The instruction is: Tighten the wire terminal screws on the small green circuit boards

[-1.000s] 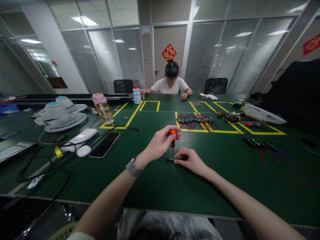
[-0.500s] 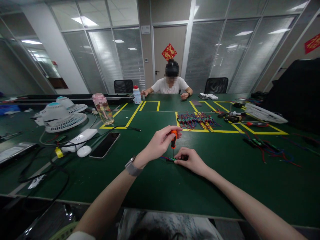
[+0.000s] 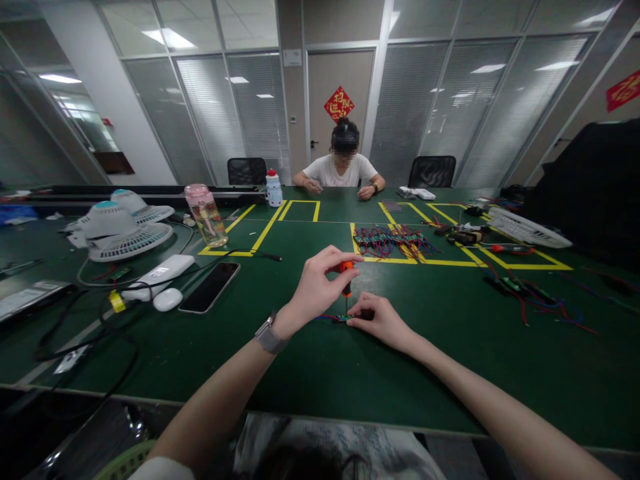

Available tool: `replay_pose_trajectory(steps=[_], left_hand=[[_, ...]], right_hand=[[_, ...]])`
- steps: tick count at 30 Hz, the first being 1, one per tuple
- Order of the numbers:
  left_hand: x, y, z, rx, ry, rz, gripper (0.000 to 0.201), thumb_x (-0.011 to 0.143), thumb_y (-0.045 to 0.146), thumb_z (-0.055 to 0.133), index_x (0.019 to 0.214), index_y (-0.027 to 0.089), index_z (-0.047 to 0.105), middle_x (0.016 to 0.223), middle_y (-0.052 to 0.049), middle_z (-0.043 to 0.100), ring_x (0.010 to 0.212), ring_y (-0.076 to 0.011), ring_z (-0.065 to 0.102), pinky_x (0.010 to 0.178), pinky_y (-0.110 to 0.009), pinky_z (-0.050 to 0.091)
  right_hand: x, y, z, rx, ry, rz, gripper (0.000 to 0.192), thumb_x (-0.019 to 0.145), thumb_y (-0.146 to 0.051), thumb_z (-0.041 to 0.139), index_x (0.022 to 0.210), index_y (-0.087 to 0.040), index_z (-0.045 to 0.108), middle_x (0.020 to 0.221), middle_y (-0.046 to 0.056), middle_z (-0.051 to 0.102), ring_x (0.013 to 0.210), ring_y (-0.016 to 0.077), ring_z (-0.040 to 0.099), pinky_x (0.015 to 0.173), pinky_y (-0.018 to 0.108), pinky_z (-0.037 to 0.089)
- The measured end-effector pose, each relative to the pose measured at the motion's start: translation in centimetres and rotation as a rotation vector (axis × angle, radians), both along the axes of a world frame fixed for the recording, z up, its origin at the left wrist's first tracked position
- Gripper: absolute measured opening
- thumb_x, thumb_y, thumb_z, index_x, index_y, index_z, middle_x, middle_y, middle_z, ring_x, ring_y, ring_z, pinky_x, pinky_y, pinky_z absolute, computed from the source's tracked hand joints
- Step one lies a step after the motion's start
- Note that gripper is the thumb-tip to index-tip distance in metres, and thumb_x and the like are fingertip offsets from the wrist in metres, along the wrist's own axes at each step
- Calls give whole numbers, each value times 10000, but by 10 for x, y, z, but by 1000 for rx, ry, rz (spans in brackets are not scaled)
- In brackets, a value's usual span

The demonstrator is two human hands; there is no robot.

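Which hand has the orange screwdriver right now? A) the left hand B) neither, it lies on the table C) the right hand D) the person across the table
A: the left hand grips the orange screwdriver upright over the small board, which the right hand steadies.

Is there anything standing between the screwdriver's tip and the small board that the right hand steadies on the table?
Nothing visible does. The left hand holds the screwdriver upright, its tip directly on the small board, which the right hand pins from the right.
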State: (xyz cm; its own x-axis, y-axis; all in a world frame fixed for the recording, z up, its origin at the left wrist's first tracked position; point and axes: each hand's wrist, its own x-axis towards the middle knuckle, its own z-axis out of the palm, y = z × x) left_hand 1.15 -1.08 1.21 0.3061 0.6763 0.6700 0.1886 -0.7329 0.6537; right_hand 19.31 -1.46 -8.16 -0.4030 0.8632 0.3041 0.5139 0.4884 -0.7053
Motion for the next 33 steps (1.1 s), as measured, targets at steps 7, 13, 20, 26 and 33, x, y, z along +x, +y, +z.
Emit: replay_pose_trajectory(steps=[7,13,20,26,33], left_hand=[[0,-4,-4,159,60,145,161,860,316,634,929,186,699,822,-24,536,752,-139,534,722,-270,465],[-5,1,-6,-112,-80,-187,313,970,243,406,1211,181,596,1171,-101,602,1052,-189,605,887,-313,504],[-5,6,-4,-249,-239,-174,237,888,247,572,1079,142,664,985,-85,678,865,-163,657,801,-298,537],[-4,4,-7,-47,-130,18,150,771,278,731,890,187,732,777,-4,525,700,-109,528,632,-219,458],[-6,-2,-5,-51,-90,-129,304,971,239,408,1161,194,642,1126,-80,616,999,-174,608,883,-305,477]], right_hand=[[-2,-1,-3,23,2,-21,46,740,-205,745,779,-182,750,719,5,551,654,142,521,609,261,432],[-1,-1,1,19,2,20,52,753,-198,717,786,-169,746,722,9,556,670,147,539,611,256,431],[0,-1,2,13,3,45,70,751,-151,697,802,-166,744,730,11,565,680,148,544,616,255,420],[0,-1,-1,13,10,37,58,749,-145,704,791,-164,739,723,4,544,680,146,531,620,253,413],[0,-2,-1,23,1,46,66,751,-128,691,797,-157,728,736,8,544,674,143,530,615,250,413]])
